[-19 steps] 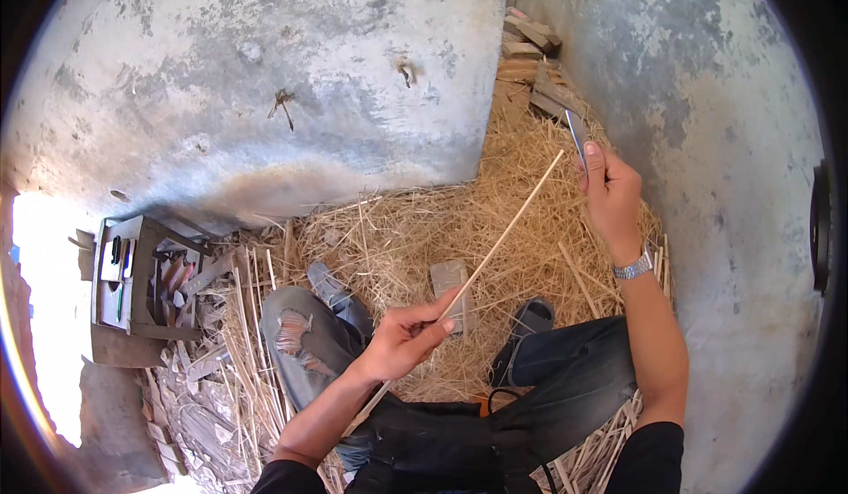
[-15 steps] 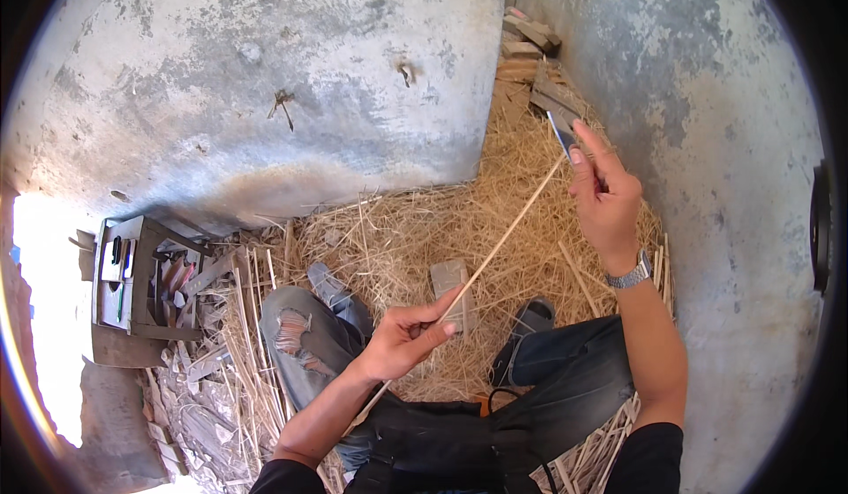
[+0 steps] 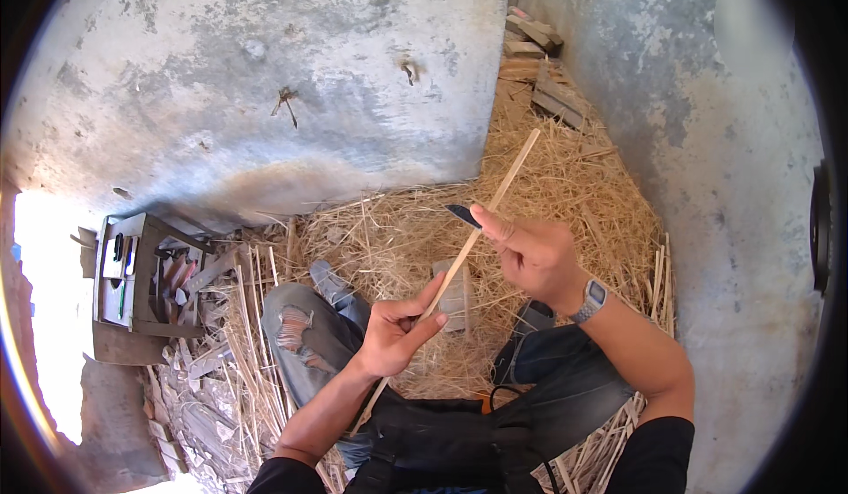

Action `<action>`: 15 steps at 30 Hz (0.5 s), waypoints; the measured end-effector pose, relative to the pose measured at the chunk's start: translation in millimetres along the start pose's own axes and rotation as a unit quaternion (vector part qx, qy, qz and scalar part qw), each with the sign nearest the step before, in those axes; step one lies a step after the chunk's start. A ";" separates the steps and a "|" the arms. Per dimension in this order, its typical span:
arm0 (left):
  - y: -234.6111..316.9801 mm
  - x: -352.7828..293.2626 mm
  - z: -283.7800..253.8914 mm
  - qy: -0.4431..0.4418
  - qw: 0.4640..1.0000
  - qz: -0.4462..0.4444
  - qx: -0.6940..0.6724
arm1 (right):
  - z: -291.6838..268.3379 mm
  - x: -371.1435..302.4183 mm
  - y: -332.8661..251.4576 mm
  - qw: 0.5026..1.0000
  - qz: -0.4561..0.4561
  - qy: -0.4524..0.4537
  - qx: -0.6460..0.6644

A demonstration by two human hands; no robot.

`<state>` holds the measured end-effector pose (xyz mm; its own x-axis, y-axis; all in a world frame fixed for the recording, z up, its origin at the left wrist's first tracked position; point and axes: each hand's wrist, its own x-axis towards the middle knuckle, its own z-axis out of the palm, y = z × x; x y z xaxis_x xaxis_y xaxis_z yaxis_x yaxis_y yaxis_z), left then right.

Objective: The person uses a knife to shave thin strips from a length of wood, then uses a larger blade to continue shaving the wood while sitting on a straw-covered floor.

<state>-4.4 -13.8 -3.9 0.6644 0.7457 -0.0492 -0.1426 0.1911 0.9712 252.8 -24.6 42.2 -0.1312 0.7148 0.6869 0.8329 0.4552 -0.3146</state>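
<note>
Pale wooden strip (image 3: 453, 273) held aslant, dark blade (image 3: 463, 215) set across it

The strip is pinched between thumb and fingers of the left hand (image 3: 397, 330), its upper end left free above the shavings (image 3: 574, 185) and its lower end passed beneath that hand toward the lap. The blade is held in the closed fist of the right hand (image 3: 539, 255), farther up the strip; whether the wood is actually touched by the edge cannot be told.

If the edge is allowed to skid down the wood, perhaps because of a knot or too much force, the left thumb could be cut, since it is placed on the same line. The strip is slender and unsupported at its tip, so it might be bent or twisted by sideways pressure, more so if the pinch is loosened.

At the far left, slim dark items (image 3: 117, 248) and a thin green item (image 3: 120, 300) are kept in the front recesses of a wooden stand (image 3: 168, 330). Reddish and pale pieces (image 3: 181, 277) are heaped inside its frame, too small to be identified.
</note>
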 end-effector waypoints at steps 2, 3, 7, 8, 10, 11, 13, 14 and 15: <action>-2.0 -0.5 -7.1 -0.014 0.998 0.006 0.063 | -5.3 8.0 13.4 0.999 0.041 0.012 -0.009; -1.0 -2.1 -7.1 -0.023 0.997 -0.002 0.067 | -12.8 14.9 22.9 0.995 0.091 0.028 -0.006; -7.6 -4.5 -7.8 -0.055 0.996 -0.006 0.073 | -25.1 26.2 55.2 0.981 0.128 0.131 -0.062; -10.0 -4.0 -7.7 -0.060 0.996 -0.001 0.073 | -23.3 23.8 51.2 0.989 0.093 0.106 -0.044; -5.0 -1.0 -2.7 -0.019 0.999 -0.003 0.041 | -2.8 9.7 26.4 0.998 0.022 0.055 0.003; -2.5 -0.1 -0.8 0.000 1.000 -0.006 0.024 | 10.1 2.1 7.0 0.998 0.013 0.033 0.053; -3.0 0.2 -7.4 -0.029 0.999 -0.008 0.023 | 19.3 -15.0 -27.6 0.995 -0.032 -0.038 0.087; -2.8 0.7 -10.7 -0.042 0.999 -0.009 0.025 | 19.4 -19.5 -36.1 0.991 -0.068 -0.086 0.075; 1.6 1.0 -8.8 -0.034 0.999 -0.010 0.010 | 21.1 -18.3 -35.1 0.992 -0.074 -0.066 0.073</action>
<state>-10.4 -7.1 -4.5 0.7157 0.6964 -0.0525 -0.1156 0.1922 0.9745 214.6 -42.4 26.9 -0.3243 0.6928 0.6440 0.7139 0.6260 -0.3139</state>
